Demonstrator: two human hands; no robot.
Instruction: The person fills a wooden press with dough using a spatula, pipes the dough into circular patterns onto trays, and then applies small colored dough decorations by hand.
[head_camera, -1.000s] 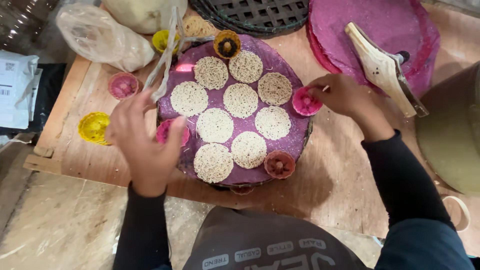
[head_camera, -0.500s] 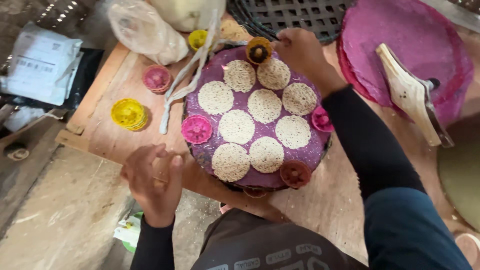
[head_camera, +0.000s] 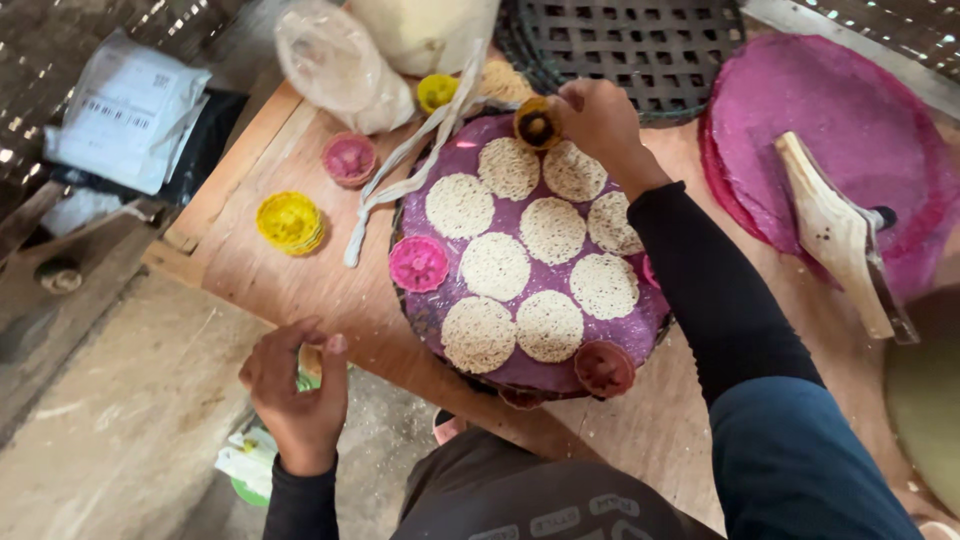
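Purple, the round sheet (head_camera: 535, 265) lies on a tray near the middle of the wooden worktop (head_camera: 290, 275), already carrying seven pale, lacy discs (head_camera: 551, 229) in a flower pattern. Small fluted cups sit at its rim: a pink cup (head_camera: 418, 263) at the left and a brown cup (head_camera: 604, 366) at the near edge. The right hand (head_camera: 600, 120) reaches to the far edge, fingers closed on a dark cup (head_camera: 536, 122), so the ring of cups looks only partly laid, with gaps left between them. The left hand (head_camera: 297, 385) hangs off the worktop's near edge, fingers loosely curled; whether it holds anything I cannot tell. A yellow cup (head_camera: 290, 221) and another pink one wait aside. Beyond lie a stack of magenta sheets (head_camera: 830, 120), a woven mat and plastic bags, above a bare earthen floor.
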